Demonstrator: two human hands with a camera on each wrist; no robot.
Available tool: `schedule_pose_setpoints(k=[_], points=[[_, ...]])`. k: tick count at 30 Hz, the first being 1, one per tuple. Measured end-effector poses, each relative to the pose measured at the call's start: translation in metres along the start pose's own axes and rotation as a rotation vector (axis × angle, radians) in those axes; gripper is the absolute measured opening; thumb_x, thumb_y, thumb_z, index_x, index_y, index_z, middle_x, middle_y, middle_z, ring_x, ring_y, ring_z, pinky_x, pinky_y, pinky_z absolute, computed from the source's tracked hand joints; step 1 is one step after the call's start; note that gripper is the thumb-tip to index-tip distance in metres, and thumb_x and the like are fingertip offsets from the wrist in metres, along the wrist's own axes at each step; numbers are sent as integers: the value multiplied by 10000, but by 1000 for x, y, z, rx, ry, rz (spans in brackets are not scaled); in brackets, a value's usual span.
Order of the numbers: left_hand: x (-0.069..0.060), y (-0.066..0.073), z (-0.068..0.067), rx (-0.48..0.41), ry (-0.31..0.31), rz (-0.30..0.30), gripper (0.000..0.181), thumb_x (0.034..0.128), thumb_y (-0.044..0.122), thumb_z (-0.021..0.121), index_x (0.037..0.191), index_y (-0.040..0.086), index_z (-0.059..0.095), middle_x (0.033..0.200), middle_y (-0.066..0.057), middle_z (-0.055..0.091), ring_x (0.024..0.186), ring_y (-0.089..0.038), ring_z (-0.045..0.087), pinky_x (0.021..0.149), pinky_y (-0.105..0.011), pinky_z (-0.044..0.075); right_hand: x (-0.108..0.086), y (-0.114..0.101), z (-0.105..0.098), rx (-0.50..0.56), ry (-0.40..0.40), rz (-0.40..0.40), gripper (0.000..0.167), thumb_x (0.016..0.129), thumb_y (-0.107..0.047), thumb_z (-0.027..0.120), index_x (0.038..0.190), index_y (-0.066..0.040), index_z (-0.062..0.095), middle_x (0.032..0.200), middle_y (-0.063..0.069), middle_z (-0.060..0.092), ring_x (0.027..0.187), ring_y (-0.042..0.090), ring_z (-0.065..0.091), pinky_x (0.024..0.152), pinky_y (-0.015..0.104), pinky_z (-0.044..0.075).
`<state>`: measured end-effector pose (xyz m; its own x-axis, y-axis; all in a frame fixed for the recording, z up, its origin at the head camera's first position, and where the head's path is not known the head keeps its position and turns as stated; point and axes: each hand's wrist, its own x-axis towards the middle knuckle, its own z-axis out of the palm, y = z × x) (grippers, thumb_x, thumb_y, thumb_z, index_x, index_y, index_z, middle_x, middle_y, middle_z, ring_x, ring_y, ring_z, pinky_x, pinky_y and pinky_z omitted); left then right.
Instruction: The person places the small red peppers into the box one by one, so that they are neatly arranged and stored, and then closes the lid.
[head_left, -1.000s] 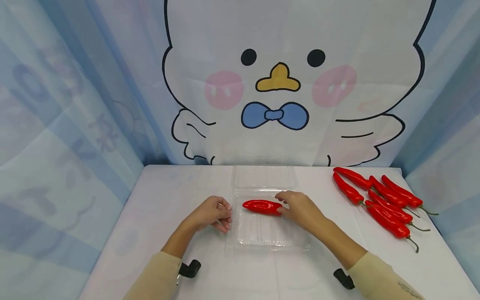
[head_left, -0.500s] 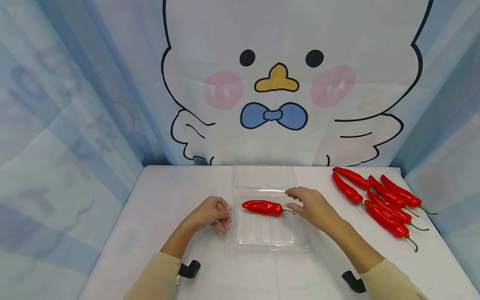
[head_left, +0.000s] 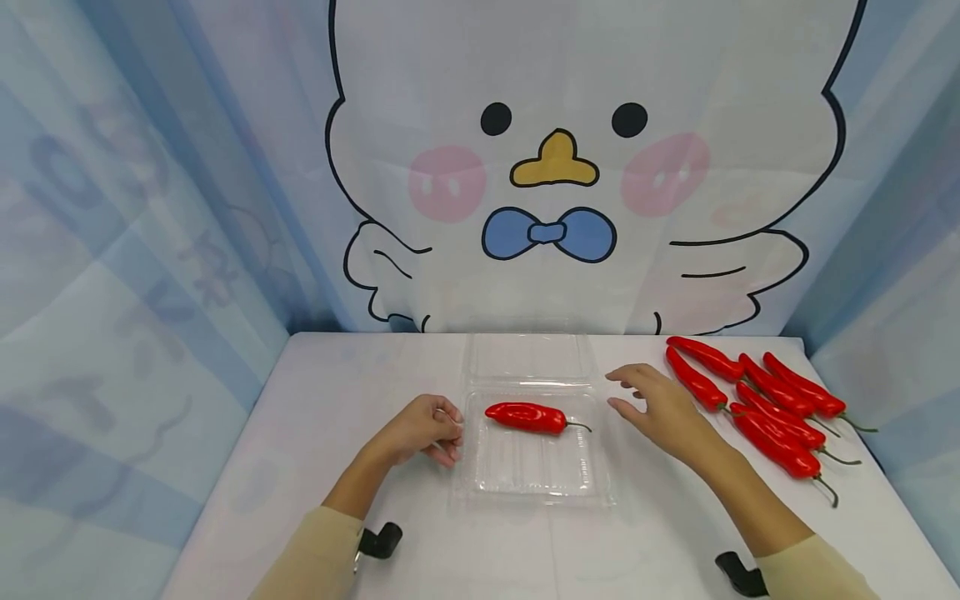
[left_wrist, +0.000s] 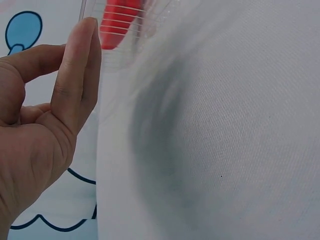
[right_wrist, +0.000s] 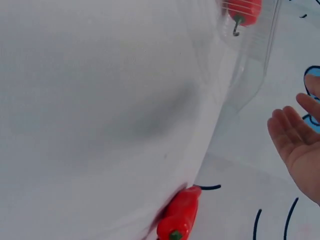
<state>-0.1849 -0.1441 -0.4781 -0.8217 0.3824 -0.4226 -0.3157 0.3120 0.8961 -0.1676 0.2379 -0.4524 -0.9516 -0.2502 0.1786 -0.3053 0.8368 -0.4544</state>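
In the head view, a clear plastic container (head_left: 532, 467) lies on the table with its lid (head_left: 528, 357) folded back. One red pepper (head_left: 527, 417) rests inside near the hinge, its stem pointing right. The left hand (head_left: 422, 429) is at the container's left edge; in the left wrist view, the left hand (left_wrist: 55, 100) has extended fingers against or very near the clear rim. Between the container and the pepper pile is the right hand (head_left: 667, 412), raised, holding nothing. Its fingers are loosely spread in the right wrist view, where the right hand (right_wrist: 300, 145) is partly cut off.
Several red peppers (head_left: 772, 442) lie in a loose group on the right of the white table (head_left: 300, 533). A cloth backdrop (head_left: 570, 292) with a cartoon figure stands behind, with blue curtains (head_left: 150, 250) at both sides.
My right hand has let go of the red pepper in the container and moved right, toward the pepper group. The pepper stays in place. My left hand has hardly moved.
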Motion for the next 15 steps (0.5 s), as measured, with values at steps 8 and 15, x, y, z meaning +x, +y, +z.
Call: schedule_pose_setpoints(k=[8, 15], points=[[0, 0, -1, -3, 16, -3, 144, 967, -25, 638, 1085, -50, 560, 839, -159, 716, 624, -179, 707, 611, -371, 659, -3, 31, -13, -19, 19, 45, 527, 895, -228, 805, 1360, -78, 609, 1338, 214, 625, 1108, 428, 675, 844, 551, 632], [0, -1, -1, 19, 16, -2, 145, 970, -26, 636, 1091, -57, 562, 837, -135, 710, 633, -182, 712, 611, -371, 658, -6, 53, -32, -59, 56, 42, 640, 830, -178, 854, 1386, -20, 577, 1398, 269, 565, 1281, 489, 527, 883, 662, 570]])
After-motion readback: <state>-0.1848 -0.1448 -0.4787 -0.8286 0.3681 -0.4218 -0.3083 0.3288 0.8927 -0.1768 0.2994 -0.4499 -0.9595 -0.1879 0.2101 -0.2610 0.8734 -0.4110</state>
